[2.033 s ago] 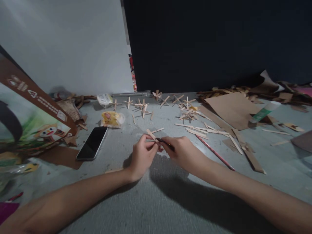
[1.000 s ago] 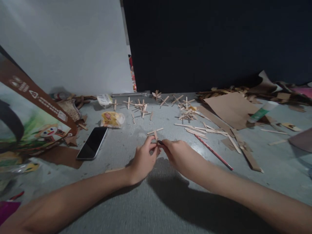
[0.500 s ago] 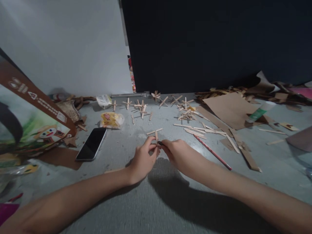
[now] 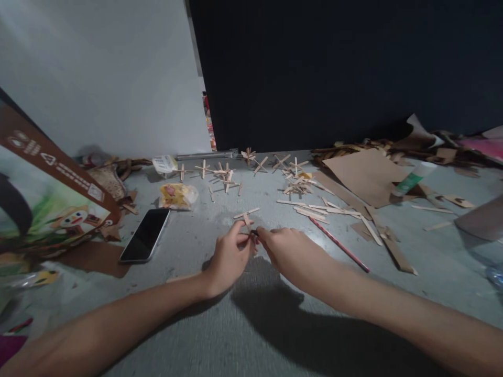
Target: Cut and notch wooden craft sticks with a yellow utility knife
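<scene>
My left hand (image 4: 230,259) pinches a wooden craft stick (image 4: 247,221) that points up and away from the fingertips. Close against it, my right hand (image 4: 293,256) has its thumb and fingers pressed together on a small dark piece (image 4: 254,232), whose kind is too small to tell. The fingertips of both hands nearly meet, and they partly hide what lies between them. Just beyond them another craft stick (image 4: 253,211) lies flat on the grey table. Farther back stand several crossed-stick pieces (image 4: 227,178), and loose craft sticks (image 4: 314,208) lie to the right.
A phone (image 4: 145,235) and a yellow packet (image 4: 177,196) lie left, near a printed bag (image 4: 58,188). To the right are a red pencil (image 4: 340,243), brown cardboard (image 4: 359,175) and a glue stick (image 4: 414,179). A black panel (image 4: 334,73) stands behind.
The view has shifted slightly. The craft stick in my left hand now leans more to the left. Both hands keep their pinch close together.
</scene>
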`<state>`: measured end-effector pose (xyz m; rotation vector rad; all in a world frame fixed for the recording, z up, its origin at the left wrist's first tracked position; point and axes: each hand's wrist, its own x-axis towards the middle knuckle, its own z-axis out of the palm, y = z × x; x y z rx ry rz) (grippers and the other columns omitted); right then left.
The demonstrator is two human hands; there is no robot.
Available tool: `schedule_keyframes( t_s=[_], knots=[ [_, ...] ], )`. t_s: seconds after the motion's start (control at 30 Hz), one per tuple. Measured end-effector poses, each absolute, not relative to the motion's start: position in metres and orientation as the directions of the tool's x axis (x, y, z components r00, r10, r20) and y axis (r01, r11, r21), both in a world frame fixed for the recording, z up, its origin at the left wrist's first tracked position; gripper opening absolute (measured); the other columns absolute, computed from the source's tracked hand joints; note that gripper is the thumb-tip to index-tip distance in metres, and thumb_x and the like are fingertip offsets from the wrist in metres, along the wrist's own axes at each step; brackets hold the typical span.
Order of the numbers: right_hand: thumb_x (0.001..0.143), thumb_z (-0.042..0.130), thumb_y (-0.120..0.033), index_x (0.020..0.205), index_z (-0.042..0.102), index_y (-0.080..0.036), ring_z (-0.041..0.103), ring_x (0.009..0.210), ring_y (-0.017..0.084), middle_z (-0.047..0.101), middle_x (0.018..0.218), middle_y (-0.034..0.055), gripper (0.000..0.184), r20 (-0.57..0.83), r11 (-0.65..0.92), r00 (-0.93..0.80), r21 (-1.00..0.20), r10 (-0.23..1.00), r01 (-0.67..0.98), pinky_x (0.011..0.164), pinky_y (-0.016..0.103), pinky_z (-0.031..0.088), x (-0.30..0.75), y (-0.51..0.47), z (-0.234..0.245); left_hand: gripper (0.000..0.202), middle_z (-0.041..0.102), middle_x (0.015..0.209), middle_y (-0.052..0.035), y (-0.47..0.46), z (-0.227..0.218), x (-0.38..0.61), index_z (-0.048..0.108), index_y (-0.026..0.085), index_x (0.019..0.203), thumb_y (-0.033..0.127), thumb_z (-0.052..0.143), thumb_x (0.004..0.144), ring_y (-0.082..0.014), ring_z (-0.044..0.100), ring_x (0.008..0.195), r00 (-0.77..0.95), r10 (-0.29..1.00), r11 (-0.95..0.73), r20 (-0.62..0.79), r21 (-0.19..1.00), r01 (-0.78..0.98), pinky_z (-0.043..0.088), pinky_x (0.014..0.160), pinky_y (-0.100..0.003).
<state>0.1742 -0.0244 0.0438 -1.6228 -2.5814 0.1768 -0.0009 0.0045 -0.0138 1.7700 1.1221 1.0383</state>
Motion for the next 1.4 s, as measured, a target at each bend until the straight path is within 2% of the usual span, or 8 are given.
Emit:
schedule_keyframes(
  t_s=[0.1, 0.2, 0.33, 0.47, 0.67, 0.9, 1.13, 1.4],
  knots=[
    [0.092, 0.054, 0.001, 0.111, 0.067, -0.013, 0.055, 0.059, 0.016, 0.073, 0.082, 0.0080, 0.027, 0.030, 0.414, -0.415, -0.157, 0.909, 0.897, 0.054, 0.032, 0.017, 0.174, -0.030, 0.049, 0.028, 0.078, 0.073, -0.0042, 0.009, -0.014, -0.001, 0.062, 0.016, 0.120, 0.029, 0.062, 0.096, -0.0182, 0.072, 0.064, 0.259, 0.952, -0.228, 0.162, 0.941, 0.250, 0.053, 0.061, -0.026],
    [0.096, 0.054, -0.003, 0.103, 0.068, -0.015, 0.048, 0.054, 0.014, 0.069, 0.075, 0.0051, 0.020, 0.056, 0.383, -0.380, -0.222, 0.923, 0.897, 0.052, 0.031, 0.017, 0.174, -0.036, 0.063, 0.032, 0.077, 0.069, -0.0041, 0.014, -0.014, -0.001, 0.060, 0.015, 0.119, 0.032, 0.066, 0.093, -0.0188, 0.071, 0.061, 0.226, 0.969, -0.144, 0.098, 0.970, 0.197, 0.053, 0.061, -0.027],
    [0.098, 0.055, -0.007, 0.096, 0.069, -0.017, 0.039, 0.049, 0.011, 0.062, 0.066, 0.0002, 0.017, 0.070, 0.318, -0.314, -0.353, 0.947, 0.880, 0.050, 0.028, 0.019, 0.175, -0.036, 0.076, 0.033, 0.079, 0.073, -0.0064, 0.016, -0.013, -0.001, 0.060, 0.017, 0.111, 0.041, 0.070, 0.091, -0.0202, 0.074, 0.065, 0.248, 0.960, -0.162, 0.133, 0.981, 0.103, 0.055, 0.063, -0.028],
    [0.099, 0.053, -0.008, 0.092, 0.069, -0.016, 0.043, 0.052, 0.011, 0.066, 0.069, 0.0021, 0.020, 0.111, 0.345, -0.331, -0.433, 0.937, 0.833, 0.052, 0.027, 0.022, 0.176, -0.025, 0.059, 0.027, 0.080, 0.073, -0.0060, 0.012, -0.012, 0.000, 0.056, 0.020, 0.098, 0.040, 0.072, 0.089, -0.0216, 0.078, 0.069, 0.226, 0.961, -0.172, 0.158, 0.984, 0.046, 0.058, 0.068, -0.031],
    [0.094, 0.054, -0.002, 0.094, 0.070, -0.015, 0.047, 0.054, 0.011, 0.070, 0.073, 0.0041, 0.021, 0.145, 0.377, -0.351, -0.455, 0.925, 0.807, 0.055, 0.027, 0.025, 0.173, -0.016, 0.033, 0.024, 0.081, 0.074, -0.0050, 0.006, -0.010, 0.002, 0.055, 0.021, 0.100, 0.031, 0.073, 0.087, -0.0232, 0.081, 0.073, 0.182, 0.969, -0.178, 0.165, 0.982, 0.057, 0.059, 0.069, -0.030],
    [0.097, 0.055, -0.006, 0.092, 0.071, -0.016, 0.046, 0.053, 0.011, 0.069, 0.070, 0.0040, 0.020, 0.120, 0.349, -0.333, -0.463, 0.935, 0.815, 0.055, 0.027, 0.024, 0.170, -0.018, 0.038, 0.022, 0.082, 0.076, -0.0060, 0.004, -0.011, 0.001, 0.056, 0.021, 0.101, 0.030, 0.071, 0.088, -0.0239, 0.082, 0.075, 0.180, 0.965, -0.208, 0.191, 0.975, 0.079, 0.060, 0.068, -0.028],
    [0.096, 0.056, -0.007, 0.091, 0.071, -0.016, 0.045, 0.051, 0.010, 0.068, 0.069, 0.0034, 0.018, 0.163, 0.361, -0.323, -0.454, 0.932, 0.815, 0.055, 0.027, 0.023, 0.170, -0.019, 0.033, 0.027, 0.082, 0.077, -0.0051, 0.003, -0.010, 0.002, 0.054, 0.020, 0.109, 0.028, 0.069, 0.088, -0.0228, 0.082, 0.074, 0.175, 0.964, -0.216, 0.200, 0.973, 0.079, 0.060, 0.068, -0.028],
    [0.098, 0.054, -0.008, 0.095, 0.072, -0.016, 0.043, 0.052, 0.010, 0.065, 0.068, 0.0030, 0.020, 0.139, 0.355, -0.328, -0.437, 0.934, 0.826, 0.055, 0.027, 0.025, 0.168, -0.022, 0.037, 0.030, 0.082, 0.076, -0.0040, 0.002, -0.008, 0.002, 0.053, 0.021, 0.107, 0.031, 0.073, 0.087, -0.0228, 0.081, 0.075, 0.173, 0.968, -0.197, 0.182, 0.977, 0.074, 0.062, 0.070, -0.030]
  ],
)
